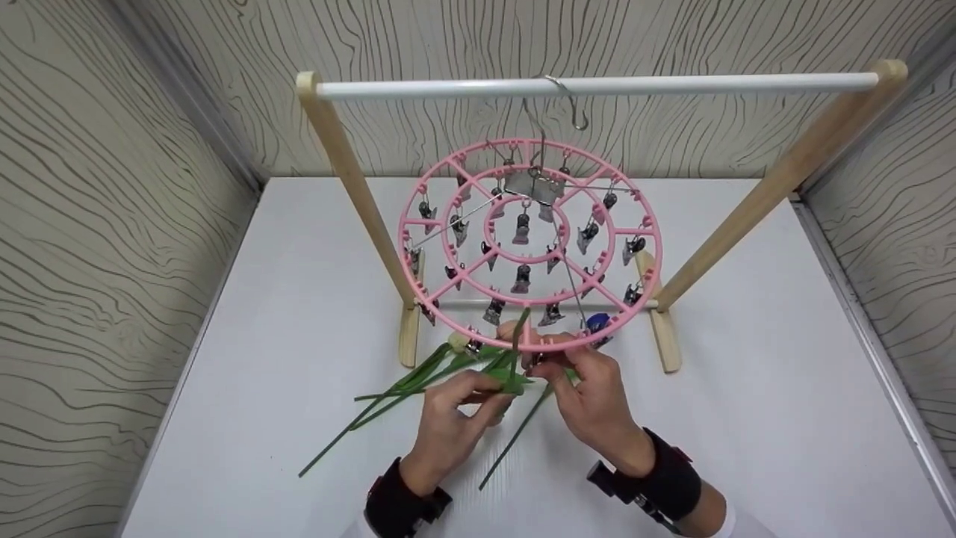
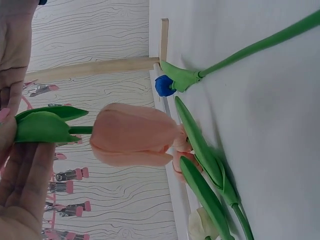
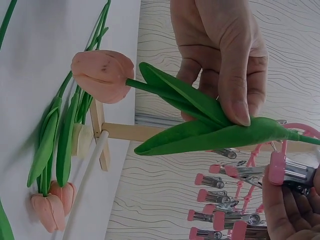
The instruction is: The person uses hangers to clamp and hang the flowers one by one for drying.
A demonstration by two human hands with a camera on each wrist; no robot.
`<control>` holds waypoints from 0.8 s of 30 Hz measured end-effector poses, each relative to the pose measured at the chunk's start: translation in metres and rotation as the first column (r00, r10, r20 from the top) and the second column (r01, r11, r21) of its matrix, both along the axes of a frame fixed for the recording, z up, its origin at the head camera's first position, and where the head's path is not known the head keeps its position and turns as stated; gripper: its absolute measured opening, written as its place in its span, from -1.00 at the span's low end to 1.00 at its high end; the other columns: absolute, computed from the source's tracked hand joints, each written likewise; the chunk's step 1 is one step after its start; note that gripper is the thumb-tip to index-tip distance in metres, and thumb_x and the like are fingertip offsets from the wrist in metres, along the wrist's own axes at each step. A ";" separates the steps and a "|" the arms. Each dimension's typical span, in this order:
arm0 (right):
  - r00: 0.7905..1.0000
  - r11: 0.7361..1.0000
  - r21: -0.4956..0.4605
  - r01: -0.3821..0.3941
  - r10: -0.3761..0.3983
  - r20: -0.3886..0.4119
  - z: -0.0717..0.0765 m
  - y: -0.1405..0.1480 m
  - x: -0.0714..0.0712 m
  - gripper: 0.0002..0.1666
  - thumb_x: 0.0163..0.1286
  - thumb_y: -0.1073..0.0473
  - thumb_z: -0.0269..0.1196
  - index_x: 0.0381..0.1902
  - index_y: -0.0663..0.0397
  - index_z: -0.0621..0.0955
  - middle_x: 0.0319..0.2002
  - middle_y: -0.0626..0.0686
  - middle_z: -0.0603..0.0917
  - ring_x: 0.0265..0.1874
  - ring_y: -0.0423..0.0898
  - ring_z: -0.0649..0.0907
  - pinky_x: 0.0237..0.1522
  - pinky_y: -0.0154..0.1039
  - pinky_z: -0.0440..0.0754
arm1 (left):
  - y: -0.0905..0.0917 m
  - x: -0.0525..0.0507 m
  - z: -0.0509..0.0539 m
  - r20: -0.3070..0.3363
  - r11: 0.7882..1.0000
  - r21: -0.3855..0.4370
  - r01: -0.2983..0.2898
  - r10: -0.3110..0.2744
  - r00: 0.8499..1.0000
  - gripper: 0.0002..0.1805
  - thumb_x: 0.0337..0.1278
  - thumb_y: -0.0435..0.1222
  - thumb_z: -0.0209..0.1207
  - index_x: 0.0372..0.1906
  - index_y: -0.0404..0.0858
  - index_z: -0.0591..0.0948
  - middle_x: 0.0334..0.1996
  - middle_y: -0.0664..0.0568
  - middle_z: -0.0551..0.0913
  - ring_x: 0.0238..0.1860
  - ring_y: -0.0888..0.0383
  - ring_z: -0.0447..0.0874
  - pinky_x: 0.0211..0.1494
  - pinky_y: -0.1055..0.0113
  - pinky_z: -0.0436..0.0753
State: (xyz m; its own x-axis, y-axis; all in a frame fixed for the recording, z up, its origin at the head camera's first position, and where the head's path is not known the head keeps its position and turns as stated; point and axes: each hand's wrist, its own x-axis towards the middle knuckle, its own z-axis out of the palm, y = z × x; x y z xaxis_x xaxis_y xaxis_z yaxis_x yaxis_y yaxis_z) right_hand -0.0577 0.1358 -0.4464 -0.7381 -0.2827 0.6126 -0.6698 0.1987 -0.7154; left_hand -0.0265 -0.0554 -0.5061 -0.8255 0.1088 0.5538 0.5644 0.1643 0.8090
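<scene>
Right wrist: left hand [image 3: 225, 60] pinches peach-pink, green-leaved tulip [image 3: 200, 134], seemingly unclipped; right hand [image 3: 295, 215] holds pink-tipped metal clip [image 3: 294, 171]; other tulips [image 3: 49, 212] lie loose.

White surface [image 1: 784, 448] enclosed by patterned walls.
Behind the surface stands a pale back wall [image 1: 418, 45] covered in dark, wavy wood-grain lines; a left wall [image 1: 82, 246] and a right wall [image 1: 889, 179] in the same pattern flank it. A grey corner strip [image 1: 183, 93] slants down to its far left corner, and a metal edge strip [image 1: 868, 329] follows its right side. Soft light leaves faint shadows across it.
</scene>
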 end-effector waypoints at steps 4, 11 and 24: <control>0.999 0.999 -0.030 -0.017 0.016 -0.041 -0.002 0.000 -0.001 -0.69 0.30 0.39 0.31 0.01 0.24 0.65 -0.22 0.11 0.76 -0.30 -0.07 0.77 -0.19 -0.39 0.74 | 0.001 0.000 0.000 0.011 1.000 0.002 0.018 -0.018 1.000 -0.82 0.19 -0.40 0.38 -0.13 -0.17 0.70 -0.22 0.03 0.76 -0.23 0.16 0.79 -0.23 0.38 0.77; 0.996 0.996 -0.087 -0.029 0.021 -0.085 -0.004 -0.002 -0.002 -0.77 0.30 0.40 0.32 -0.08 0.31 0.66 -0.27 0.19 0.75 -0.35 -0.06 0.76 -0.25 -0.39 0.74 | 0.002 0.001 0.000 0.028 1.000 -0.005 0.024 -0.024 0.999 -0.83 0.20 -0.37 0.38 -0.13 -0.15 0.70 -0.21 0.07 0.76 -0.23 0.19 0.79 -0.23 0.38 0.77; 0.991 0.992 -0.123 0.016 -0.031 -0.126 -0.003 -0.005 -0.002 -0.76 0.38 0.19 0.31 -0.13 0.28 0.70 -0.30 0.17 0.78 -0.35 -0.09 0.77 -0.26 -0.39 0.74 | 0.004 -0.001 -0.002 0.009 0.999 -0.014 0.040 -0.040 0.999 -0.84 0.21 -0.42 0.37 -0.14 -0.18 0.70 -0.21 0.03 0.76 -0.23 0.17 0.79 -0.23 0.39 0.77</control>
